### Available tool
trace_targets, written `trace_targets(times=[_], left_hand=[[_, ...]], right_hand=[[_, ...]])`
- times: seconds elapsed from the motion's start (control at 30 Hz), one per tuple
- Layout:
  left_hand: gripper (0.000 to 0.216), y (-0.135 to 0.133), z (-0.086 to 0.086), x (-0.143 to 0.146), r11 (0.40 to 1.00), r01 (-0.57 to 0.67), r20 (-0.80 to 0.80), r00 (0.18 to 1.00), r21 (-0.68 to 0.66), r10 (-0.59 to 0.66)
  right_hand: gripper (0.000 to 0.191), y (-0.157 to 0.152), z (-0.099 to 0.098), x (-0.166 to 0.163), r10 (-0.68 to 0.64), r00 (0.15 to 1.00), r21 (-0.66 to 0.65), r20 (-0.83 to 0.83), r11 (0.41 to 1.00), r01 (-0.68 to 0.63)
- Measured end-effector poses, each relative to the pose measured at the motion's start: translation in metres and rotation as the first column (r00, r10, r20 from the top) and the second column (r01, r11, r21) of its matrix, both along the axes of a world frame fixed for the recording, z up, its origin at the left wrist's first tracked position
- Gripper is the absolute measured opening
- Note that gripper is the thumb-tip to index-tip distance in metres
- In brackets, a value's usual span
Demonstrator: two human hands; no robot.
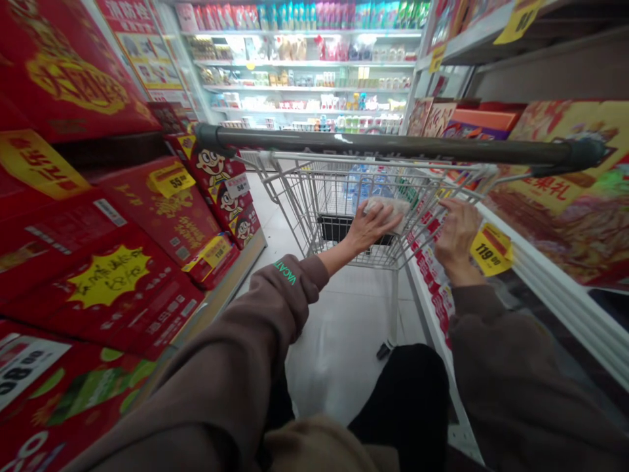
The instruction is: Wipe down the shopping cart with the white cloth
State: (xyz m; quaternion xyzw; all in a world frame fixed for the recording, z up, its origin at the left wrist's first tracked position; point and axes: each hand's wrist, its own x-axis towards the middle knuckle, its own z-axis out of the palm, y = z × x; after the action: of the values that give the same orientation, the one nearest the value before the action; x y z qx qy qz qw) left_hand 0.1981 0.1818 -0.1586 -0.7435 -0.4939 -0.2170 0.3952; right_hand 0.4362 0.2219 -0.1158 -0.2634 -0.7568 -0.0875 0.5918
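Observation:
In front of me stands a wire shopping cart (314,190) with a dark handlebar (344,141). My left hand (368,226) reaches to the cart's near end, its fingers wrapped over a whitish wrapped package (396,208). Whether the package rests on the wires or only in my hand is unclear. My right hand (458,239) is beside the cart's right side, fingers curled; what they hold, if anything, is hidden. Clear bottles with blue tints (366,180) show through the wires inside the cart.
Red boxes (157,216) with yellow price tags are stacked close on the left. A white shelf edge (550,288) with a price tag (491,250) and gift boxes (565,157) runs along the right. Ahead is a lit refrigerated display (304,88). A cart wheel (384,351) is near my knee.

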Motion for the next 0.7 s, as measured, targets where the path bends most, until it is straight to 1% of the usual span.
trace_targets(times=[0.07, 0.1, 0.13, 0.17, 0.23, 0.33, 0.37, 0.4, 0.43, 0.47, 0.6, 0.63, 0.67, 0.7], left_hand=[[0.058, 0.008, 0.020, 0.004, 0.996, -0.036, 0.098, 0.995, 0.076, 0.028], [0.059, 0.011, 0.026, 0.005, 0.993, -0.062, 0.136, 0.990, 0.097, 0.049], [0.058, 0.012, 0.030, 0.005, 0.991, -0.085, 0.155, 0.986, 0.101, 0.069], [0.056, 0.011, 0.028, 0.004, 0.991, -0.096, 0.150, 0.985, 0.089, 0.082], [0.051, 0.004, 0.015, -0.004, 0.996, -0.082, 0.090, 0.993, 0.023, 0.080], [0.046, -0.015, -0.015, -0.020, 0.995, -0.054, 0.002, 0.999, -0.085, 0.054], [0.046, -0.021, -0.022, -0.025, 0.994, -0.053, -0.007, 0.999, -0.098, 0.053], [0.047, -0.025, -0.025, -0.029, 0.994, -0.056, -0.008, 0.998, -0.096, 0.056], [0.048, -0.027, -0.025, -0.032, 0.995, -0.059, -0.005, 0.998, -0.080, 0.059], [0.049, -0.027, -0.020, -0.035, 0.997, -0.062, 0.002, 0.998, -0.053, 0.062], [0.056, -0.016, 0.012, -0.042, 0.991, -0.095, 0.092, 0.992, 0.090, 0.087], [0.056, -0.014, 0.016, -0.045, 0.988, -0.112, 0.122, 0.988, 0.111, 0.098], [0.057, -0.013, 0.017, -0.048, 0.985, -0.124, 0.144, 0.984, 0.117, 0.107], [0.057, -0.014, 0.014, -0.052, 0.986, -0.127, 0.150, 0.983, 0.107, 0.110]], right_hand=[[0.052, 0.000, 0.004, -0.005, 0.002, 1.000, 0.029, -0.007, 1.000, -0.001], [0.052, -0.001, 0.006, -0.008, 0.004, 1.000, 0.039, -0.005, 0.999, -0.004], [0.052, -0.002, 0.006, -0.011, 0.007, 1.000, 0.045, -0.001, 0.999, -0.007], [0.052, -0.003, 0.006, -0.013, 0.011, 1.000, 0.047, 0.005, 0.999, -0.011], [0.051, -0.006, 0.003, -0.016, 0.014, 1.000, 0.044, 0.019, 0.999, -0.014], [0.050, -0.007, -0.005, -0.015, 0.000, 0.999, 0.027, 0.044, 1.000, -0.001], [0.050, -0.007, -0.007, -0.015, -0.006, 0.999, 0.012, 0.052, 1.000, 0.005], [0.049, -0.007, -0.008, -0.014, -0.010, 0.998, -0.005, 0.060, 1.000, 0.010], [0.049, -0.006, -0.008, -0.014, -0.012, 0.998, -0.021, 0.066, 1.000, 0.014], [0.049, -0.006, -0.007, -0.015, -0.014, 0.997, -0.034, 0.070, 0.999, 0.017], [0.050, -0.007, 0.000, -0.025, -0.015, 0.997, -0.040, 0.070, 0.999, 0.018], [0.050, -0.008, 0.000, -0.028, -0.011, 0.998, -0.034, 0.067, 0.999, 0.014], [0.050, -0.009, 0.000, -0.030, -0.005, 0.998, -0.028, 0.067, 1.000, 0.007], [0.050, -0.010, -0.002, -0.032, 0.001, 0.998, -0.024, 0.069, 1.000, 0.000]])
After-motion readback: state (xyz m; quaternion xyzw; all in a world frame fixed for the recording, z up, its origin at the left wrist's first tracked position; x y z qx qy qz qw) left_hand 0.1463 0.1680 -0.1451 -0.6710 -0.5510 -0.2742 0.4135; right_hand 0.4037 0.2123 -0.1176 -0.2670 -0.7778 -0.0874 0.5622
